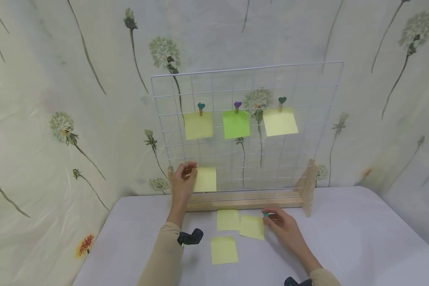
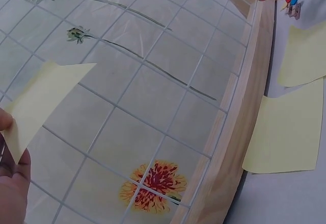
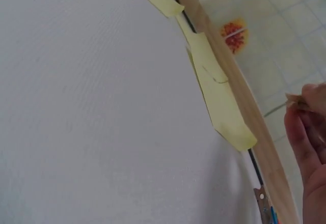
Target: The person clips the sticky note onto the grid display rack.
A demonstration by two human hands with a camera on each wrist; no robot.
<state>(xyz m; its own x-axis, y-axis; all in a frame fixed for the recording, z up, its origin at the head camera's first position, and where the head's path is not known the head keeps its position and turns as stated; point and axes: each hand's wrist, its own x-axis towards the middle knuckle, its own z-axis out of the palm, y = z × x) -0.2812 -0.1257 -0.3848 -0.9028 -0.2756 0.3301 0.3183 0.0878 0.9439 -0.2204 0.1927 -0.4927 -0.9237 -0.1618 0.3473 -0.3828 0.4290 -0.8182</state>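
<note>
My left hand pinches a pale yellow sticky note by its left edge, at the lower left of the white wire grid. In the left wrist view this note tilts in front of the wires. My right hand pinches a small wooden clothespin with a teal top, over the table near the loose notes. Higher on the grid hang a yellow note, a green note and a pale yellow note, each under a heart-topped clothespin.
Three yellow notes lie on the white table: one behind, one beside it and one nearer. The grid stands in a wooden base. Small coloured clothespins lie near the base. A flower-printed curtain hangs behind.
</note>
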